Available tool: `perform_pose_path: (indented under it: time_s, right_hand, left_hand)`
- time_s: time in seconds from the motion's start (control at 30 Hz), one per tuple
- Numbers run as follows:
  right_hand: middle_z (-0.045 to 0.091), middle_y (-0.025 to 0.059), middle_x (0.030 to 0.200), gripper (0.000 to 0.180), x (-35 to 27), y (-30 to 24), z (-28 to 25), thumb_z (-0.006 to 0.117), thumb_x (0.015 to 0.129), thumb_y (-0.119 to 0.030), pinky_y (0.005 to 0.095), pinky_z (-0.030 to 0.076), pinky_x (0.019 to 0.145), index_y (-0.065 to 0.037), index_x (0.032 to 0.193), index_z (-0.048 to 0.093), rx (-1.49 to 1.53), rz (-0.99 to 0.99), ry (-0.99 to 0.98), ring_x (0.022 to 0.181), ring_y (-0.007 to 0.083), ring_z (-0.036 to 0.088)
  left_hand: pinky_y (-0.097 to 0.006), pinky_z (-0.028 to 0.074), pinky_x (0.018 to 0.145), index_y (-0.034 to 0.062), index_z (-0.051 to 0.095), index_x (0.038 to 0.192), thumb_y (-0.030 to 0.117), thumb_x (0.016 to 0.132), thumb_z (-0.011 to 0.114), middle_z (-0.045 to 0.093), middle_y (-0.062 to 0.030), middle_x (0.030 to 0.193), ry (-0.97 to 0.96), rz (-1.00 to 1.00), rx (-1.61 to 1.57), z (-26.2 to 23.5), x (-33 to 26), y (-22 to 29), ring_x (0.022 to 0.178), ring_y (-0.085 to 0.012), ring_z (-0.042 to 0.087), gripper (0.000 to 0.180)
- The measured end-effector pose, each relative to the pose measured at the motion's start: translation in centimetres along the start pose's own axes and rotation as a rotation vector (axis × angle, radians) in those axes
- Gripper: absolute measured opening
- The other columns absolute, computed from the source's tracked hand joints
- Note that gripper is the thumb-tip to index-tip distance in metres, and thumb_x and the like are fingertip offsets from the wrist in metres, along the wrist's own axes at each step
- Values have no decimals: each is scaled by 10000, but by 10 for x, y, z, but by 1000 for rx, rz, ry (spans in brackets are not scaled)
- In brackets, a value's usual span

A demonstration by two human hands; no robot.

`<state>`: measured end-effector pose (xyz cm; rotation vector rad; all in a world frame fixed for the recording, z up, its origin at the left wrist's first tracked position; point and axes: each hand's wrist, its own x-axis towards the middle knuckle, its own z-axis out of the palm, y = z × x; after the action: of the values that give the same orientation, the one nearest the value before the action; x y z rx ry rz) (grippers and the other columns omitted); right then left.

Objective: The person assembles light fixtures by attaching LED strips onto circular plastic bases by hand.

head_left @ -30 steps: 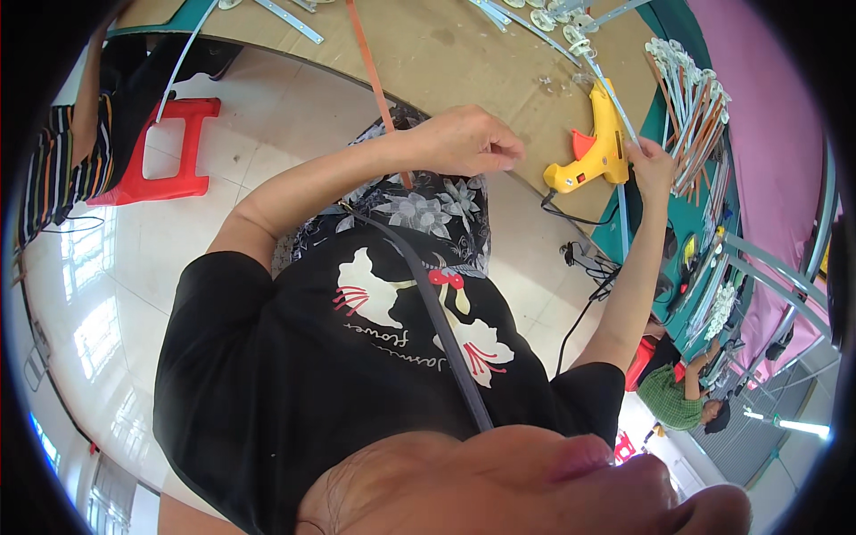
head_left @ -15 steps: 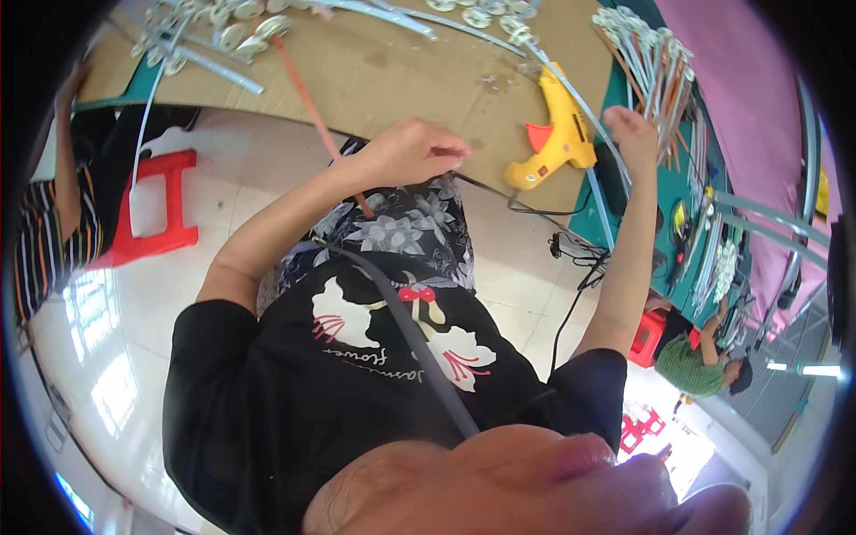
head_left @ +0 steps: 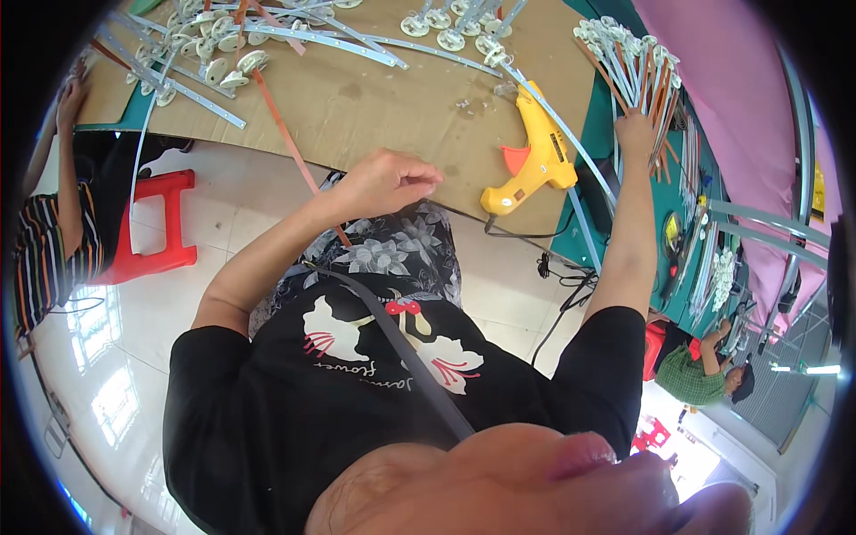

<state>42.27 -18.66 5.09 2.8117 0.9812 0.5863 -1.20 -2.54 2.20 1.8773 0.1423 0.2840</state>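
My left hand (head_left: 389,183) is over my lap just off the table's near edge, its fingers curled in toward the thumb and nothing visible in them. An orange strip (head_left: 285,129) with a cream round disc (head_left: 252,61) at its far end slants off the table and passes under my left wrist. At the right, my right hand (head_left: 635,135) is at the near end of a bundle of strips (head_left: 638,76), silvery and orange, topped with cream discs. Its fingers are hidden, so a grip cannot be made out. Left of that arm lies a yellow glue gun (head_left: 541,152) with an orange trigger.
Brown cardboard (head_left: 383,102) covers the table. Silvery strips with discs (head_left: 209,40) are heaped at the far left, and several more discs (head_left: 450,40) lie at the far middle. A black cable (head_left: 571,276) hangs below the edge. A person in a striped top (head_left: 53,241) sits left by a red stool (head_left: 183,214).
My right hand has moved away from me to the bundle of strips. My left hand has shifted slightly left and nearer in the picture, its fingers still curled.
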Motion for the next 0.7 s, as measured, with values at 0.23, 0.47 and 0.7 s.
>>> perform_pose_path:
  time_s: [0.23,0.47,0.7]
  right_hand:
    - [606,177,899,221,27,-27,-9,530,689,-130,414,456,765,-54,878,615,-94,-42,-109,867,354,567]
    - [625,109,856,167,28,-23,-2,503,726,-136,410,472,707,-84,802,642,-341,-214,-24,861,279,575]
    - [626,106,817,188,24,-26,-13,466,746,-151,400,473,685,-71,792,630,-265,-203,12,841,275,578]
  left_hand:
    - [-267,475,625,33,611,896,99,759,567,617,-81,787,1,-50,-15,0,-2,2,679,-178,600,159]
    - [-261,479,638,33,611,903,95,761,571,618,-83,800,16,-83,-43,0,0,4,704,-179,604,160]
    - [-266,477,635,36,612,901,97,760,573,617,-84,799,16,-77,-49,1,-1,1,704,-182,603,158]
